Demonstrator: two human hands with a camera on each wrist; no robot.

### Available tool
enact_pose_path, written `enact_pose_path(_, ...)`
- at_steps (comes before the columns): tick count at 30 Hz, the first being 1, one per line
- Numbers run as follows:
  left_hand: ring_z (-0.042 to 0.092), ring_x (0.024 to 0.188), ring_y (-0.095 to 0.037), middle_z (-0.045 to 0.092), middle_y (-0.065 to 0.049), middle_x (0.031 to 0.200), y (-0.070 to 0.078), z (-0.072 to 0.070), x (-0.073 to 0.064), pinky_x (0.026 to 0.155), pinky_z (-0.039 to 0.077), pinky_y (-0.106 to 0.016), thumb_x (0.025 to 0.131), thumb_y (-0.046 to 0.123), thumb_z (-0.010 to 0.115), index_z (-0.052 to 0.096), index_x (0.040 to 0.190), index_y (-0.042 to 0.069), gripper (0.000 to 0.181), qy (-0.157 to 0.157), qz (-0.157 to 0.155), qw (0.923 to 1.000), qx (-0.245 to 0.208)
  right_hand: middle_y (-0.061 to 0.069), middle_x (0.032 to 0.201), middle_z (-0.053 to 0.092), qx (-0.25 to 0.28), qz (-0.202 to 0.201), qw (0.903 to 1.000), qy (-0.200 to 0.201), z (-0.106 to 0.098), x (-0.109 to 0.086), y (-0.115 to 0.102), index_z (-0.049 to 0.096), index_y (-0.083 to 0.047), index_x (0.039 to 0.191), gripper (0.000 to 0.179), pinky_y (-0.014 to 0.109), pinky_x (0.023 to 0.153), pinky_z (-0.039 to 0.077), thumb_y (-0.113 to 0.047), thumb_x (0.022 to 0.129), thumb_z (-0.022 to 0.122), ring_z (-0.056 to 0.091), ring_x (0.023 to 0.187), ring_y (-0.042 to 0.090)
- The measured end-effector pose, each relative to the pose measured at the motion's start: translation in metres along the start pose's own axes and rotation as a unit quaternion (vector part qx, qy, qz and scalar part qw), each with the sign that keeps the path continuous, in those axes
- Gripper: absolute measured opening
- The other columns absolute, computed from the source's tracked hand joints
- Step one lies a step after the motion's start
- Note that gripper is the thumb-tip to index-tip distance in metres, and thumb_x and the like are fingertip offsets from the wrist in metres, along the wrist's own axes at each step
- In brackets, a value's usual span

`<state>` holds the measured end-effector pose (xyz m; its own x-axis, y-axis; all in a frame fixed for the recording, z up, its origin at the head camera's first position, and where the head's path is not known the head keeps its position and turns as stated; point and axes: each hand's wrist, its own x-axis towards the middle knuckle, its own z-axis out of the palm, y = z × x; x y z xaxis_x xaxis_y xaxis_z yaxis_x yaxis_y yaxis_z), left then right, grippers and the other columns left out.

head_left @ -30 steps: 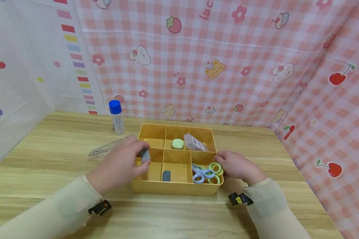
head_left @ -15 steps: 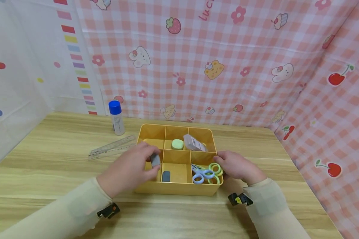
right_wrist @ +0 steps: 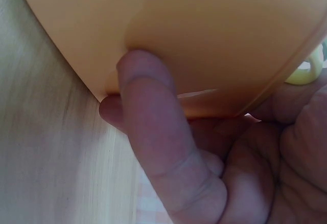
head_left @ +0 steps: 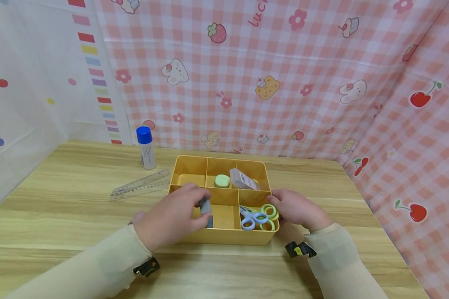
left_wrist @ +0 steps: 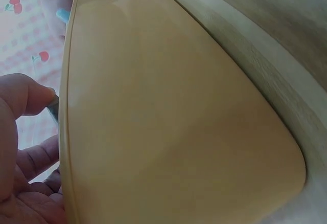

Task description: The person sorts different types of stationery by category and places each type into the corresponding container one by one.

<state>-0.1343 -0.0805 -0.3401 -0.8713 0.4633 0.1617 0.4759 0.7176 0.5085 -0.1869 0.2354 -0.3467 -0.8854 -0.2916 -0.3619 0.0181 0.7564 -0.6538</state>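
My left hand (head_left: 172, 220) pinches a small grey block, like an eraser (head_left: 205, 205), between thumb and fingers. It is over the front-left part of a yellow divided organizer box (head_left: 224, 237). A second dark grey block (head_left: 210, 223) shows just below it in the front middle compartment, partly hidden by my thumb. My right hand (head_left: 297, 209) grips the box's right side, thumb at the rim; in the right wrist view its fingers (right_wrist: 153, 111) press the outer wall. Beside that hand, blue scissors (head_left: 249, 215) and green-yellow scissors (head_left: 271, 205) lie in the front right compartment.
Behind them in the box are a pale green rounded piece (head_left: 222, 181) and a clear plastic case (head_left: 242, 179). A blue-capped glue stick (head_left: 146, 153) stands at the back left, near clear rulers (head_left: 140, 182). Something small and pinkish (head_left: 136, 216) peeks out by my left wrist.
My left hand has moved right with the grey block, from the front left compartment toward the front middle one. My right hand and the box have stayed in place.
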Motion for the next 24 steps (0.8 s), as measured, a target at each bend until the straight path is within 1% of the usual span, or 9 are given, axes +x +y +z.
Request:
enact_pose_path(4, 0.062, 0.098, -0.015, 0.065, -0.001, 0.117, 0.004, 0.003, 0.001, 0.087, 0.059, -0.027, 0.099, 0.03, 0.071, 0.069, 0.13, 0.005, 0.04, -0.002, 0.004, 1.0, 0.009, 0.009, 0.097, 0.074, 0.0, -0.001, 1.0, 0.0, 0.0, 0.0, 0.001, 0.063, 0.001, 0.136, 0.04, 0.041, 0.073, 0.066, -0.022, 0.112, 0.042, 0.073, 0.078, 0.02)
enact_pose_path(9, 0.058, 0.093, -0.013, 0.065, -0.002, 0.117, 0.008, 0.005, 0.004, 0.081, 0.057, -0.027, 0.1, 0.032, 0.069, 0.068, 0.132, 0.006, 0.042, -0.006, 0.01, 0.9997, 0.019, 0.009, 0.097, 0.074, 0.002, 0.0, 1.0, -0.001, 0.0, 0.0, 0.001, 0.063, 0.001, 0.137, 0.04, 0.041, 0.073, 0.066, -0.022, 0.112, 0.042, 0.074, 0.079, 0.02)
enact_pose_path(12, 0.056, 0.093, -0.012, 0.065, -0.002, 0.116, 0.009, 0.006, 0.005, 0.081, 0.056, -0.027, 0.1, 0.031, 0.069, 0.068, 0.133, 0.005, 0.042, -0.004, 0.017, 0.9995, 0.025, 0.009, 0.098, 0.074, 0.005, 0.001, 1.0, -0.002, 0.0, 0.001, 0.002, 0.062, 0.002, 0.137, 0.04, 0.041, 0.073, 0.066, -0.022, 0.112, 0.042, 0.074, 0.08, 0.02)
enact_pose_path(17, 0.056, 0.09, -0.012, 0.065, -0.002, 0.116, 0.012, 0.008, 0.007, 0.078, 0.055, -0.026, 0.1, 0.03, 0.07, 0.068, 0.134, 0.005, 0.042, -0.007, 0.022, 0.9993, 0.031, 0.01, 0.098, 0.074, 0.008, 0.001, 1.0, -0.005, 0.0, 0.002, 0.003, 0.062, 0.003, 0.136, 0.04, 0.042, 0.073, 0.066, -0.022, 0.112, 0.042, 0.075, 0.08, 0.021)
enact_pose_path(20, 0.056, 0.088, -0.012, 0.066, -0.003, 0.117, 0.012, 0.011, 0.01, 0.076, 0.054, -0.026, 0.099, 0.03, 0.071, 0.068, 0.135, 0.006, 0.043, -0.011, 0.026, 0.9987, 0.043, 0.01, 0.098, 0.074, 0.007, 0.002, 1.0, -0.004, 0.0, 0.002, 0.002, 0.062, 0.003, 0.137, 0.04, 0.041, 0.073, 0.066, -0.022, 0.112, 0.042, 0.074, 0.08, 0.021)
enact_pose_path(24, 0.056, 0.089, -0.012, 0.067, -0.004, 0.12, 0.012, 0.015, 0.014, 0.078, 0.054, -0.027, 0.099, 0.031, 0.072, 0.068, 0.136, 0.007, 0.044, -0.02, 0.027, 0.9977, 0.058, 0.01, 0.099, 0.074, 0.006, 0.002, 1.0, -0.005, 0.0, 0.001, 0.002, 0.061, 0.002, 0.139, 0.041, 0.042, 0.074, 0.066, -0.022, 0.112, 0.041, 0.074, 0.08, 0.02)
